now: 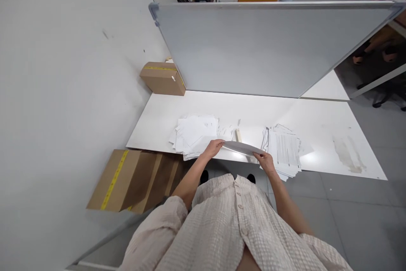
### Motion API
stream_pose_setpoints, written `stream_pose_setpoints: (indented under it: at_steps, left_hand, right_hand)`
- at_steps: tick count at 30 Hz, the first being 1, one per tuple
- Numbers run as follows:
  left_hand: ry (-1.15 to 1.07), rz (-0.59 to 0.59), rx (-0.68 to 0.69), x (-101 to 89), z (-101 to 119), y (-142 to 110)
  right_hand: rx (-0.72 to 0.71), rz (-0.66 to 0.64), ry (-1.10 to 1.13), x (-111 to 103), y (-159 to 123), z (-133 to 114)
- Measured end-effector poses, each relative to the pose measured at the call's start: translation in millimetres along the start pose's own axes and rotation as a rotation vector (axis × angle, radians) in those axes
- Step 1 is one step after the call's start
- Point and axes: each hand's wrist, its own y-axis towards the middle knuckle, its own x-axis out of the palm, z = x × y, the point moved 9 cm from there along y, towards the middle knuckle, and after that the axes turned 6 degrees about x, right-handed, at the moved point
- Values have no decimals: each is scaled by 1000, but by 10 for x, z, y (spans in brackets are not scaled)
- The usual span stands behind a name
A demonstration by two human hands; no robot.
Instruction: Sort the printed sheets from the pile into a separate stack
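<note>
My left hand (214,147) and right hand (265,162) pinch a bowed sheet (242,147), probably paper, its long axis crosswise between them.

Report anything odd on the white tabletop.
A grey-brown smeared patch mars the right end of the white rectangular tabletop, perhaps stain or wear. The ragged stack of white printed papers at right overhangs the front edge.

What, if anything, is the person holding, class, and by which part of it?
A thin, bowed sheet, apparently paper: the left hand grips it at its left end, the right hand at its right end.
</note>
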Motion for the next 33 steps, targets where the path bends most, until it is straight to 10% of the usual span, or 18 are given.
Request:
stream_pose_setpoints:
  at_steps: [7, 18, 33]
  left_hand:
    - [43, -95, -58, 148, 1, 50]
    - [270, -137, -14, 495, 135, 209]
    - [475, -360, -31, 850, -48, 385]
  right_hand:
    - [-27, -113, -18, -59, -250, -10]
    - [624, -21, 820, -98, -856, 1284]
    - [658, 125, 937, 563, -618, 1185]
